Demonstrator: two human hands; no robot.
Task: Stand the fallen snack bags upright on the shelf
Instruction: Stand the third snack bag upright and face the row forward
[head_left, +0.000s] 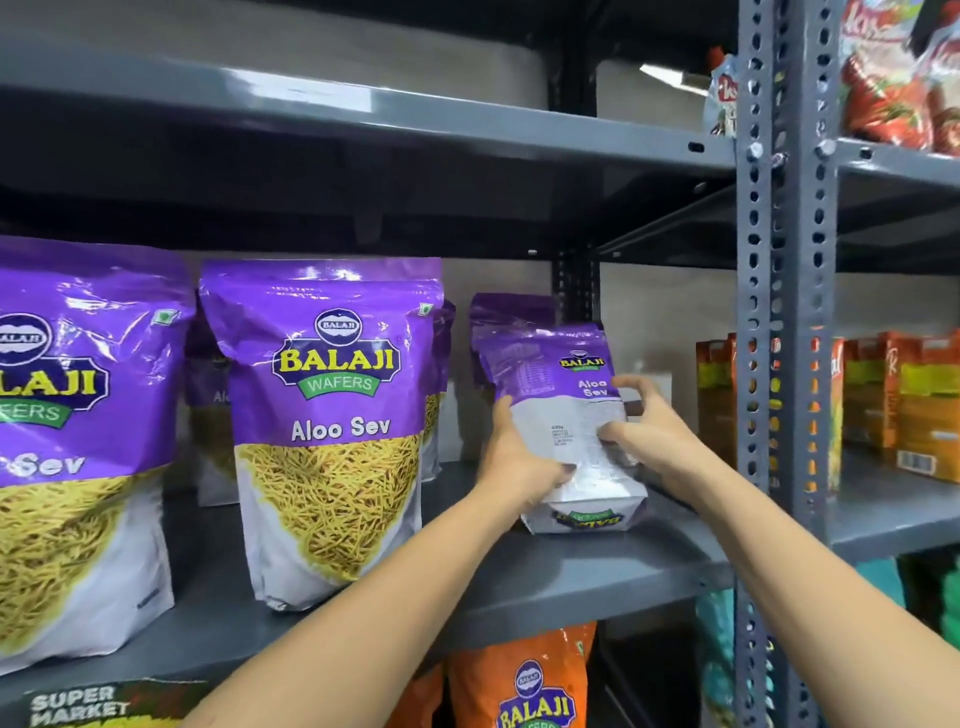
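A purple and white Aloo Sev snack bag (563, 410) stands tilted on the grey shelf (597, 566), its back side towards me and its bottom edge on the board. My left hand (511, 460) grips its left edge and my right hand (647, 428) grips its right edge. Two more purple Aloo Sev bags stand upright to the left: one (332, 431) in the middle and one (67, 452) at the left edge. Behind the held bag another purple bag (511, 312) stands partly hidden.
A perforated grey upright post (784, 322) stands just right of my hands. Orange boxes (914, 400) fill the neighbouring shelf. An orange Balaji bag (530, 686) sits on the shelf below, and red snack packs (898, 73) lie above right.
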